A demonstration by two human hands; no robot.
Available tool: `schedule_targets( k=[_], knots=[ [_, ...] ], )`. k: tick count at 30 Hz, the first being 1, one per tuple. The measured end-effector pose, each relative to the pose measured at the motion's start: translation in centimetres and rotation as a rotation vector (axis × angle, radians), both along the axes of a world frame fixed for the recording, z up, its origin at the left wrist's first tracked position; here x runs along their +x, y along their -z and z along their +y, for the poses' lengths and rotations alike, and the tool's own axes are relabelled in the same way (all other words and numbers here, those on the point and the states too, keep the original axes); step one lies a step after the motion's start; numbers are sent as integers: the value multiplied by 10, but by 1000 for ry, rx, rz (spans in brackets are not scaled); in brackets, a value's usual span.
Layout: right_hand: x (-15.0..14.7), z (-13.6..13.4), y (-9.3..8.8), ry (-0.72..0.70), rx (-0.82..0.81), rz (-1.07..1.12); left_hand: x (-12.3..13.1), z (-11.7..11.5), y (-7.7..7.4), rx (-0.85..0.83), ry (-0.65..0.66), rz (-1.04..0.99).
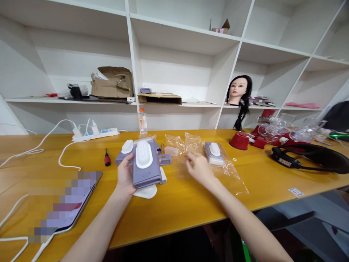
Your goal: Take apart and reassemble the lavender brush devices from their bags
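A purple-grey box-shaped device (147, 175) with a raised white oval part on its face is held up in my left hand (125, 174), fingers along its left side. My right hand (198, 166) is over the clear plastic bags (177, 145), fingers bent; whether they pinch the plastic is unclear. Just right of it, a similar device (214, 151) lies on a clear bag. Another purple-grey piece (121, 157) with a white oval part sits behind my left hand. A white ribbed piece (147, 191) lies partly hidden under the held device.
A red-handled screwdriver (107, 159) and a tablet (79, 207) with cables lie on the left. A power strip (106, 134) and bottle (142, 122) stand at the back. Red bases (239, 141), clear parts and a black headset (289, 160) are on the right. Shelves hold a mannequin head (238, 89).
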State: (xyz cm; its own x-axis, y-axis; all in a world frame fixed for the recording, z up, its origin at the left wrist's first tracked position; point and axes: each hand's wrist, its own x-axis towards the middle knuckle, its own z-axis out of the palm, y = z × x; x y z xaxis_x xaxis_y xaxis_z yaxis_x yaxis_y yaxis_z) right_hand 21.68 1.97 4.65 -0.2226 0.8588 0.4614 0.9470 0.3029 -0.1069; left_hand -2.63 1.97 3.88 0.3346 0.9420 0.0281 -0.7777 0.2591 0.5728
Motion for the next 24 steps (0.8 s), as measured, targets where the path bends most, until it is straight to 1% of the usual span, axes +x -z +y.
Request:
schedule_targets(
  k=[1, 2, 3, 4, 7, 9, 11, 14, 18, 20, 24],
  knots=[
    [14, 6, -3, 113, 32, -29, 2, -2, -1, -19, 28, 25],
    [26, 12, -4, 212, -1, -96, 5, -4, -1, -35, 55, 49],
    [36, 19, -4, 274, -74, -185, 8, -5, -1, -48, 82, 72],
    [43, 25, -1, 286, -108, -211, 11, -7, -1, -60, 110, 95],
    [50, 41, 14, 269, -151, -250, 20, -10, 2, -94, 186, 159],
    [47, 46, 24, 270, -160, -251, 26, -11, 5, -113, 224, 189],
    [44, 49, 30, 279, -151, -235, 32, -12, 8, -127, 261, 215],
    [42, 48, 31, 275, -112, -186, 39, -13, 11, -141, 317, 256],
    [39, 45, 26, 228, -80, -84, 48, -16, 12, -140, 413, 276],
    [37, 44, 24, 175, -82, -23, 52, -18, 10, -140, 467, 282],
    [36, 46, 26, 21, -120, 113, 63, -19, 6, -109, 516, 224]
  ],
)
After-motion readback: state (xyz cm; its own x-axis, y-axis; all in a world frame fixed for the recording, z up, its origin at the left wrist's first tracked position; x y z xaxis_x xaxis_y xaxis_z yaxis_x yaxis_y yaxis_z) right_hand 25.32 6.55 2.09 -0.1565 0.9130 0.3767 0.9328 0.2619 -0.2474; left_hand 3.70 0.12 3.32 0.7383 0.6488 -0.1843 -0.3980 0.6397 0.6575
